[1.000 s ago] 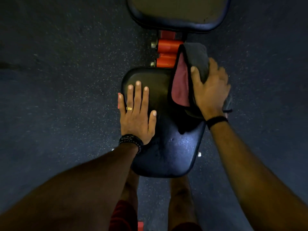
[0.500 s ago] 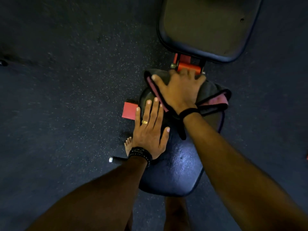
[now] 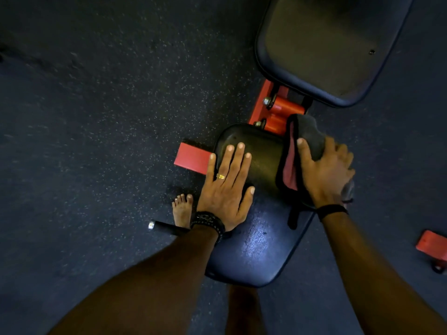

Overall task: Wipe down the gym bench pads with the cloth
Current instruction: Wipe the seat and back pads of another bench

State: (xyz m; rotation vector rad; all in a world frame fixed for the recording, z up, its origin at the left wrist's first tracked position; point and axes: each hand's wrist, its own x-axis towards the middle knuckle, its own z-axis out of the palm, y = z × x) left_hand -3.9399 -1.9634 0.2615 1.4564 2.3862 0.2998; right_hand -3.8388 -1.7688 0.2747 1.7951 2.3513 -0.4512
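Observation:
The black seat pad (image 3: 256,243) of the gym bench lies below me, its near half shiny and damp. My left hand (image 3: 226,189) rests flat on the pad's left side, fingers straight. On the pad's far right edge my right hand (image 3: 326,172) presses a grey cloth with a pink underside (image 3: 307,136), thumb and fingers curled over its bunched top. A fold of the cloth hangs over the right rim. The larger back pad (image 3: 321,44) sits beyond, at the top right.
A red steel frame (image 3: 280,110) with bolts joins the two pads. A red foot plate (image 3: 192,158) sticks out left, another red part (image 3: 433,245) lies at the right. My bare foot (image 3: 182,209) and a black handle (image 3: 167,227) are left of the seat, on dark speckled rubber floor.
My right hand has swept the cloth from the seat pad's far middle to its right edge. The left hand has stayed flat on the pad. The view has shifted left.

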